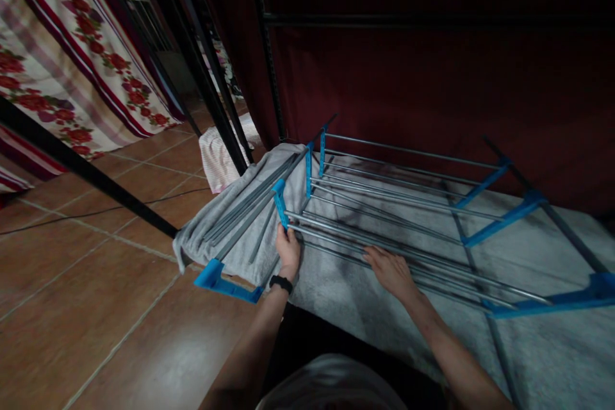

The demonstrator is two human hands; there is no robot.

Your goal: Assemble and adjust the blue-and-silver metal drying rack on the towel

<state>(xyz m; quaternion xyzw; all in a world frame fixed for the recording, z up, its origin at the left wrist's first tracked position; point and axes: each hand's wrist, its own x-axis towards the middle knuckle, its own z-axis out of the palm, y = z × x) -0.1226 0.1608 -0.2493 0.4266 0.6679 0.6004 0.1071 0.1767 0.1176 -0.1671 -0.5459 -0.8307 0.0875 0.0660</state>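
Note:
A rack of grey metal tubes (408, 200) and blue plastic brackets lies in front of me on a grey cloth. My left hand (287, 250), with a black band on the wrist, closes around the lower end of a blue bracket (279, 200), where tubes meet it. Further right, my right hand (390, 269) has its fingers curled over a metal tube (336, 237) near the middle of its length; the fingertips are partly hidden. At the right, the tubes run to another long blue bracket (548, 307). A separate blue end piece (225, 283) sits at the cloth's left edge.
Several loose grey tubes (250, 200) lie on the grey cloth (346, 291) at left. Black metal posts (211, 70) rise at left, and a dark red curtain (408, 90) hangs behind. Beyond are tiled floor (120, 295), a dark cable (110, 208) and a floral curtain (86, 45).

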